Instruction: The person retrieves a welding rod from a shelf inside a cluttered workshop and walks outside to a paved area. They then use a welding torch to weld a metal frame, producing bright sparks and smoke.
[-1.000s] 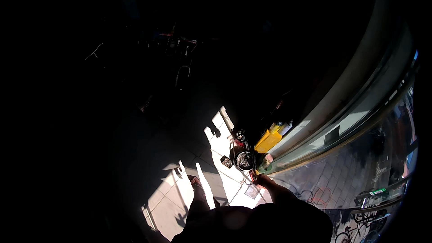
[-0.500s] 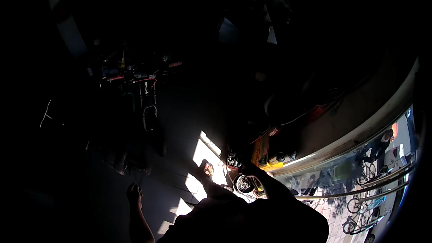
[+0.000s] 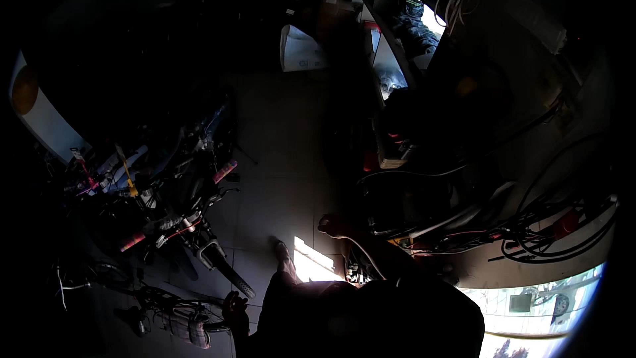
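Dim tiled floor point(image 3: 268, 159) carries a bicycle point(image 3: 189, 224), its front wheel point(image 3: 232, 274) slanting back toward the nearer left hand point(image 3: 235, 305); the right hand point(image 3: 333, 226) hangs well apart. I can't tell whether either grip is closed.

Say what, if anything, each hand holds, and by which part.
Cannot tell for the right hand: too dark to make out anything in its grip. No held object shows in the left hand.
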The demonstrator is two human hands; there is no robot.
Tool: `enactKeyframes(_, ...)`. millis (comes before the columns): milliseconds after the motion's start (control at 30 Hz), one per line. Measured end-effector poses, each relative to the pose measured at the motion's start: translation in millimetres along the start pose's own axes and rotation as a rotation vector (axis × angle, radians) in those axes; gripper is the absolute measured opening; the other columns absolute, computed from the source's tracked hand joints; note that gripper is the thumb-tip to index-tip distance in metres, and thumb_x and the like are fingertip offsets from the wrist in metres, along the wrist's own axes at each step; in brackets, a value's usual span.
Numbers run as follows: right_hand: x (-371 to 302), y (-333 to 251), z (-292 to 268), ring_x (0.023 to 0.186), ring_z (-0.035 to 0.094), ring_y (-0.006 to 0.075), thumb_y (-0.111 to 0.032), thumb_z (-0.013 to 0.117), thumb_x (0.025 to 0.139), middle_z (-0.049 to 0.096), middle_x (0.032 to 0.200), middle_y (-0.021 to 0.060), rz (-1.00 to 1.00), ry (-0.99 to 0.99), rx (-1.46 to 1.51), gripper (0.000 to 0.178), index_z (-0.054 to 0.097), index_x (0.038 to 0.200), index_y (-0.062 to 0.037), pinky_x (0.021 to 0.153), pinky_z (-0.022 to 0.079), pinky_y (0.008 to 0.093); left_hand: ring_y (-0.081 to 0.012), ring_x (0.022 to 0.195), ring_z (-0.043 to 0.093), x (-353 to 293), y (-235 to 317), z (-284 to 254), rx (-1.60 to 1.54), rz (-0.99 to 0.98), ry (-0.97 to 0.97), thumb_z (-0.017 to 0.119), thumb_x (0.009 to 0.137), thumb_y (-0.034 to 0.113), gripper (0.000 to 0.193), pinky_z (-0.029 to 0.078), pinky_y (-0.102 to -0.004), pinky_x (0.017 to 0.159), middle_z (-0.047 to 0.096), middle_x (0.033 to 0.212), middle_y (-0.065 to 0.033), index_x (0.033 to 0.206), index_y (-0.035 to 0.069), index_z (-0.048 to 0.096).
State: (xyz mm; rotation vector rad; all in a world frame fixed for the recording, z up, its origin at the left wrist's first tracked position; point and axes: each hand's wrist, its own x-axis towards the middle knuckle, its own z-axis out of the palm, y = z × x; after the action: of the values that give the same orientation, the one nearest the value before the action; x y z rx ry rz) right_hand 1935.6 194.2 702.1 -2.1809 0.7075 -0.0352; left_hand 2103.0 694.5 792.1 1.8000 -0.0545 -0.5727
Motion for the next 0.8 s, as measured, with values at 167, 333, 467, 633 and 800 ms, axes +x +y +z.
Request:
enactKeyframes(167,13.1,47.6,-38.3,0.076,0.071,0.0387,-0.029,0.066,0.095,0.072,0.088,0.0197,0.005,-0.162,-0.354,0.023,0.073,0.091,-0.007,0.071,0.056,0.0512,-0.0248,0.106,0.075,152.8,160.9,97.5,0.152,0.217,-0.435,0.062,0.103,0.012,0.037,0.058,-0.0338,0.087,0.073,0.124,-0.0153,0.137,-0.003,0.063)
enactKeyframes(333,-2.2,15.3,-101.0,0.099,0.074,0.0399,-0.04,0.064,0.099,0.076,0.104,0.0221,0.519,-0.168,-0.076,0.037,0.076,0.105,-0.0063,0.084,0.059,0.0487,-0.0238,0.11,0.075,294.0,299.7,235.2,0.102,0.432,-0.744,0.062,0.103,0.005,0.039,0.057,-0.0357,0.099,0.071,0.132,-0.0161,0.14,-0.005,0.059)
enactKeyframes(467,-9.3,36.2,-93.4,0.109,0.073,0.04,-0.049,0.063,0.098,0.076,0.115,0.0225,0.724,-0.2,-0.034,0.047,0.077,0.12,-0.0108,0.09,0.059,0.0502,-0.0234,0.111,0.073,387.1,345.4,349.7,0.073,0.526,-0.921,0.062,0.103,0.002,0.04,0.058,-0.0387,0.1,0.069,0.134,-0.0175,0.142,-0.007,0.057)
enactKeyframes(633,13.1,98.8,-63.5,0.102,0.074,0.0407,-0.049,0.062,0.099,0.078,0.108,0.0206,0.958,-0.271,0.256,0.046,0.081,0.103,-0.0078,0.088,0.059,0.0514,-0.0231,0.111,0.072,438.9,380.7,458.5,0.007,0.457,-0.977,0.064,0.104,0.006,0.041,0.059,-0.0379,0.097,0.069,0.134,-0.0172,0.143,-0.005,0.057)
enactKeyframes(800,53.9,132.4,-65.1,0.094,0.076,0.0325,-0.047,0.062,0.1,0.08,0.102,0.0137,0.765,-0.19,0.14,0.043,0.082,0.103,-0.0086,0.085,0.059,0.0483,-0.0237,0.107,0.074,472.2,414.2,545.4,0.015,0.319,-1.02,0.064,0.106,0.011,0.041,0.059,-0.0358,0.092,0.07,0.133,-0.0172,0.144,-0.005,0.057)
